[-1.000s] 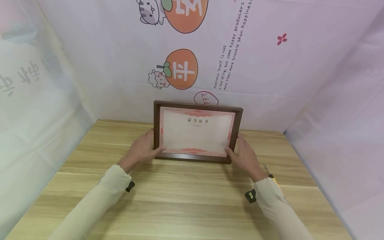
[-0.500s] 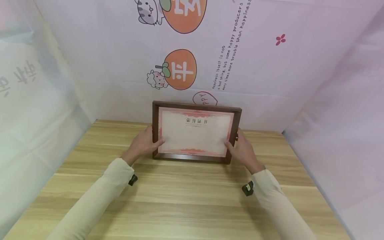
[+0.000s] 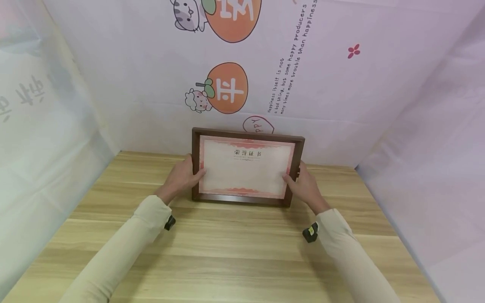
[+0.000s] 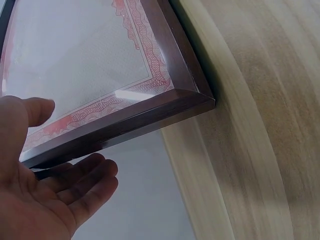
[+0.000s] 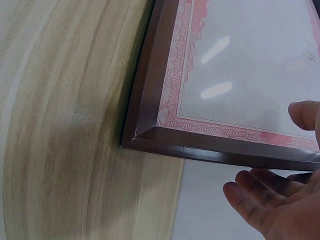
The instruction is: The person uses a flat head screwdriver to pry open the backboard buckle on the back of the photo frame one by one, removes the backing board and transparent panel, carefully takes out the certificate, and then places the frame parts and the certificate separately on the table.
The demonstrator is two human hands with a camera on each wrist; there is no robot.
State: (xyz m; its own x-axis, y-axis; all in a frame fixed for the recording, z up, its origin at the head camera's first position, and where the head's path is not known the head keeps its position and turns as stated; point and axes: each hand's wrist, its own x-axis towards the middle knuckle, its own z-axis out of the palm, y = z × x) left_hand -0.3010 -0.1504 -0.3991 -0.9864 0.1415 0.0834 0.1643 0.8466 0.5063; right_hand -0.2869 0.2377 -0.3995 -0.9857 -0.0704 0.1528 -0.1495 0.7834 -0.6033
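Where frame (image 3: 247,168) stands: printed backdrop (image 3: 303,84) behind.

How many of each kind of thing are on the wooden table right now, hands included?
Framed certificate: 1, standing on its lower edge on the table
Hands: 2, left hand and right hand, one gripping each side of the frame
Wrist cameras: 2, one per wrist
Total: 5

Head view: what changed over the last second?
Both hands slid up the framed certificate: the left hand along its left edge, the right hand along its right edge. The frame shifted slightly toward the back wall. Both hands kept their hold throughout, thumbs on the front; the frame still stands on the wooden table.
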